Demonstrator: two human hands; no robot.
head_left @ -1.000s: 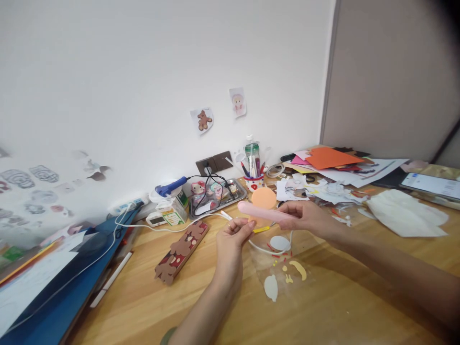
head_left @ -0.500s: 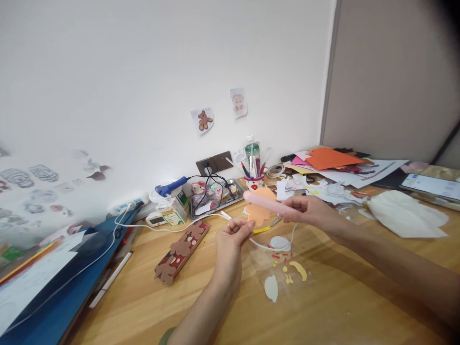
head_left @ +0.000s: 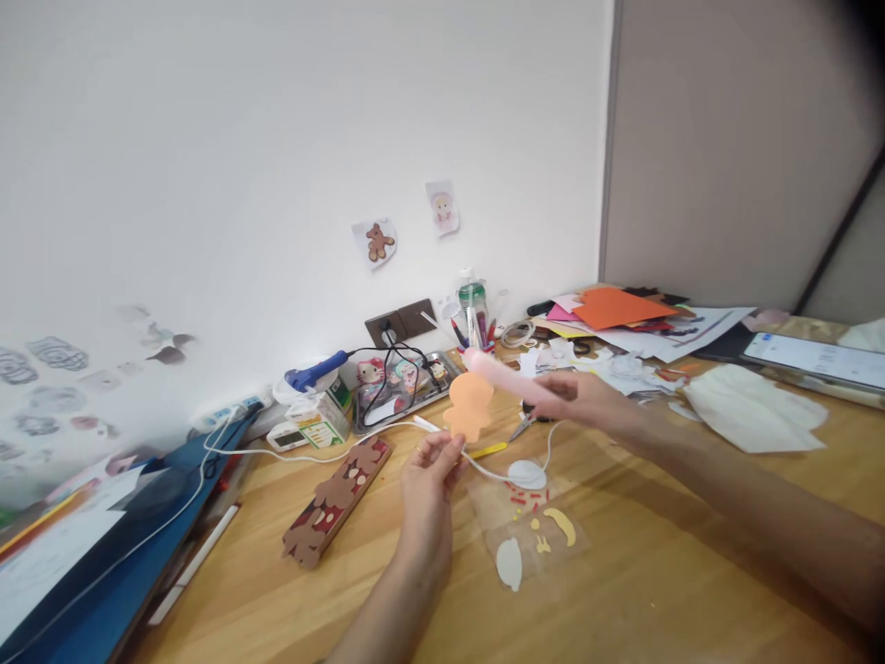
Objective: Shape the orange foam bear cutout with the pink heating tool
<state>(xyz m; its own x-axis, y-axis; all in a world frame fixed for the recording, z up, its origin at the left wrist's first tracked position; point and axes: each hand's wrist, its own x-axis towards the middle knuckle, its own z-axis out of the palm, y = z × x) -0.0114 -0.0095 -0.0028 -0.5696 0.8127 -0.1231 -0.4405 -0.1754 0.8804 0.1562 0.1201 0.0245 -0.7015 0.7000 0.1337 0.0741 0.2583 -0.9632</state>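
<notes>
My left hand (head_left: 430, 489) pinches the lower edge of a peach-orange paper cutout (head_left: 470, 404) shaped like a small doll with a big round head. The cutout is held up off the table. My right hand (head_left: 573, 398) grips a pale pink round-ended stick (head_left: 510, 380) that points left, its tip near the cutout's head. Below the hands, a clear sheet (head_left: 484, 516) carries a white oval piece (head_left: 526, 475), a white lemon-shaped piece (head_left: 510, 563), a yellow curved piece (head_left: 560, 527) and several tiny red and yellow bits. A yellow-handled tool (head_left: 489, 450) lies behind the left hand.
A brown bear-patterned box (head_left: 336, 501) lies to the left. A blue glue gun (head_left: 314, 371), a metal tray (head_left: 407, 406) and a pen cup line the wall. Coloured paper (head_left: 624, 307), scraps, white tissue (head_left: 750, 409) and a phone (head_left: 816, 360) occupy the right. A white cable crosses the table.
The view has turned slightly right. The doll cutout, earlier partly behind the pink stick, now stands upright and facing me, clear to the stick's left. Both hands keep their holds.
</notes>
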